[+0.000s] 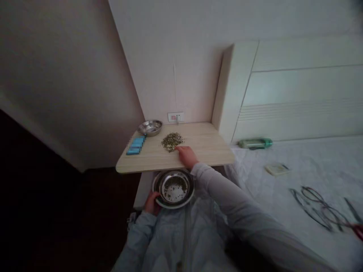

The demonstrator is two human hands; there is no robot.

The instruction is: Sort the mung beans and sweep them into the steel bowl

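My left hand [152,203] is closed on the left rim of a round metal bowl [172,204], thumb over the edge, just below the front of the small table. Small dark bits lie in the bowl, mostly along its inner far side. On the wooden tabletop [150,160] is a loose pile of small dark and yellowish-green grains [173,139]. My right hand [187,155] reaches over to the pile's near right edge, fingertips drawn together at the grains. What they pinch, if anything, is too small to make out.
A second metal bowl [151,128] stands at the table's back left, with a blurred blue-screened phone [136,145] in front. A wall socket [176,116] sits behind. On the bed at right lie a green bottle [254,143], a pale flat object [277,169], cables [314,206] and red-handled scissors [357,230].
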